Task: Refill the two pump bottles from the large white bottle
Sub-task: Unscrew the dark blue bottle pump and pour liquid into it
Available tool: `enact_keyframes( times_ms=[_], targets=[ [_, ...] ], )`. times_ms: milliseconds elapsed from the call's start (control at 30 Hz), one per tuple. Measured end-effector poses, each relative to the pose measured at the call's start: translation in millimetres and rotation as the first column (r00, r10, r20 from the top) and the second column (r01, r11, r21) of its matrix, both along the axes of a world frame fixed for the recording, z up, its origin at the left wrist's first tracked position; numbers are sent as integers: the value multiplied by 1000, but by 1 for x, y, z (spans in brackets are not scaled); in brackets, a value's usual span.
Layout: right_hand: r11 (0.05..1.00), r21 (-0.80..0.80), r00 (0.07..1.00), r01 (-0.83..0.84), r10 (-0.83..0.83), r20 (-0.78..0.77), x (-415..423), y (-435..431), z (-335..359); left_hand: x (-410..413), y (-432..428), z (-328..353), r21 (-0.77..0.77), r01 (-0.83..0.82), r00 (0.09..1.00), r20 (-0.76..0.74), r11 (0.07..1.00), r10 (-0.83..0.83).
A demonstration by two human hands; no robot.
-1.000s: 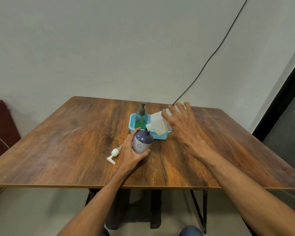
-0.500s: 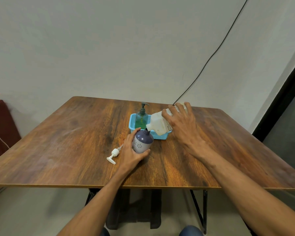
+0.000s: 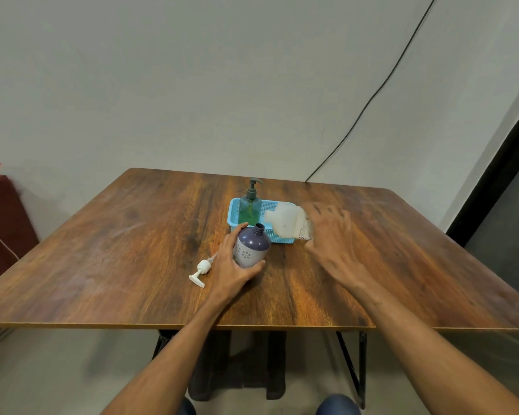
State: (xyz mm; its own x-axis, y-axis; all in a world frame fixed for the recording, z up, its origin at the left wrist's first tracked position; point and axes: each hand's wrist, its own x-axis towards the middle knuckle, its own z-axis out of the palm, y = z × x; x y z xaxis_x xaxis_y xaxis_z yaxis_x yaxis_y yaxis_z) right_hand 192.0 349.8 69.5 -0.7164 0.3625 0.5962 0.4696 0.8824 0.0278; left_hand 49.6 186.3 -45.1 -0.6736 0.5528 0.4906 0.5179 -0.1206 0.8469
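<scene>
A purple pump bottle [image 3: 251, 247] with its neck open stands upright on the wooden table [image 3: 132, 250]. My left hand [image 3: 232, 269] wraps around its left side and base. Its white pump head [image 3: 202, 270] lies on the table just left of that hand. The large white bottle [image 3: 283, 222] is tipped on its side over the blue basket [image 3: 233, 211], neck pointing left and apart from the purple bottle's mouth. My right hand [image 3: 333, 238], blurred, grips its base end. A green pump bottle [image 3: 250, 206] with its pump on stands in the basket's left end.
A black cable [image 3: 372, 97] runs down the wall to the table's far edge. A dark red piece of furniture [image 3: 0, 223] stands at the left beyond the table. A dark door frame [image 3: 498, 163] borders the right side.
The white bottle's spout was at the purple bottle's mouth. My right hand has drawn it back to the right, away from the opening. My left hand keeps its hold.
</scene>
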Motion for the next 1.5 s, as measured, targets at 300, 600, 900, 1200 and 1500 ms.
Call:
enact_keyframes(
  times_ms=[300,600,900,1200,1500],
  targets=[
    [704,-685,917,-188,-124,-379,14,8,-58,1,0,1,-31,7,999,31,1000,-6],
    [588,-757,854,-286,-203,-480,17,5,-79,5,-1,5,-77,-11,998,57,997,15],
    [496,-796,834,-348,-223,-504,13,5,-94,5,-3,4,-116,-8,997,78,993,17],
    [587,-766,807,-261,-303,-507,29,-14,-96,9,-3,7,-146,13,994,110,989,3],
    [720,-646,738,-254,-288,-611,18,-89,-103,30,-29,10,-69,-118,990,64,991,122]
  ],
)
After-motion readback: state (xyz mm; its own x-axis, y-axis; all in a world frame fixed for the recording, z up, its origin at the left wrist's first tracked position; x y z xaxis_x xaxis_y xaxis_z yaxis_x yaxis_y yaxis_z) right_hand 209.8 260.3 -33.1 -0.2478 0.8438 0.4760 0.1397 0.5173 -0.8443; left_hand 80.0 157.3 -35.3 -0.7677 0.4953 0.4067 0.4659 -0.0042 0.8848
